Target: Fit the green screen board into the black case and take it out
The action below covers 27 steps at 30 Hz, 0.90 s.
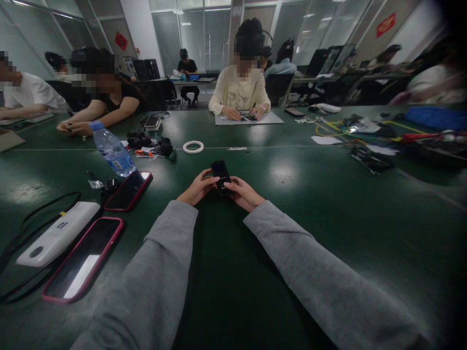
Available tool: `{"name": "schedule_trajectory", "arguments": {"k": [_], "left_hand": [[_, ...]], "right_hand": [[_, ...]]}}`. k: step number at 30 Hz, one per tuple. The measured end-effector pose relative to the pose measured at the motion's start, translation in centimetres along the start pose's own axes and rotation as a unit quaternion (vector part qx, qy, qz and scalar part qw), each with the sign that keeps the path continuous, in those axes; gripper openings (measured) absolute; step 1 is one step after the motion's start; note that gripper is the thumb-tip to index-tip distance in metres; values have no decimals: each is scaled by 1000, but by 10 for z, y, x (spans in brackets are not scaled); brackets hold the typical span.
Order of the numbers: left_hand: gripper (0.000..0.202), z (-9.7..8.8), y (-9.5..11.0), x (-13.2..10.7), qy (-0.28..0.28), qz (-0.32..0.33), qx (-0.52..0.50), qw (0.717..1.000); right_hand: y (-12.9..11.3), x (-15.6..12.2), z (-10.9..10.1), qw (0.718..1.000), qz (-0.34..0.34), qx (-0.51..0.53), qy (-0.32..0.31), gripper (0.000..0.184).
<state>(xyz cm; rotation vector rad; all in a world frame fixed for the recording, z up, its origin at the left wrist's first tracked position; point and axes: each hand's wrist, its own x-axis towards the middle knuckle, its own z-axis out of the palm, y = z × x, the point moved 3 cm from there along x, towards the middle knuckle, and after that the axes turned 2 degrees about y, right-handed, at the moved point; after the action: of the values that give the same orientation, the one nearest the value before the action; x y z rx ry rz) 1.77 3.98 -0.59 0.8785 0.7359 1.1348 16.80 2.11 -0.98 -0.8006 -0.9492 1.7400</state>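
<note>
Between my two hands is a small black handheld device with a dark screen [220, 170], tilted slightly and raised at its far end; it looks like a small phone. My left hand [201, 186] grips its left side, thumb lying on the near left edge. On the other side my right hand [243, 192] holds the lower right edge, its thumb over the front face. Faint light marks show on the screen, too small to read. Fingers behind the device are hidden. Both forearms, in grey sleeves, reach forward over the green table [233, 272].
To the left lie two red-cased phones [128, 191], a white power bank [60, 234] with black cables, and a water bottle [114, 149]. A white ring [193, 147] and black cable bundles [151, 145] lie ahead. Wires and parts [368, 141] clutter the right. A person sits opposite.
</note>
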Motion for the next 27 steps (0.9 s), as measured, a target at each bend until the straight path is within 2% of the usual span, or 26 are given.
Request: {"name": "schedule_trajectory", "arguments": {"k": [27], "left_hand": [[51, -4, -2, 4, -12, 11, -2, 1000]], "right_hand": [[0, 0, 0, 1000, -1, 0, 3, 47]]}}
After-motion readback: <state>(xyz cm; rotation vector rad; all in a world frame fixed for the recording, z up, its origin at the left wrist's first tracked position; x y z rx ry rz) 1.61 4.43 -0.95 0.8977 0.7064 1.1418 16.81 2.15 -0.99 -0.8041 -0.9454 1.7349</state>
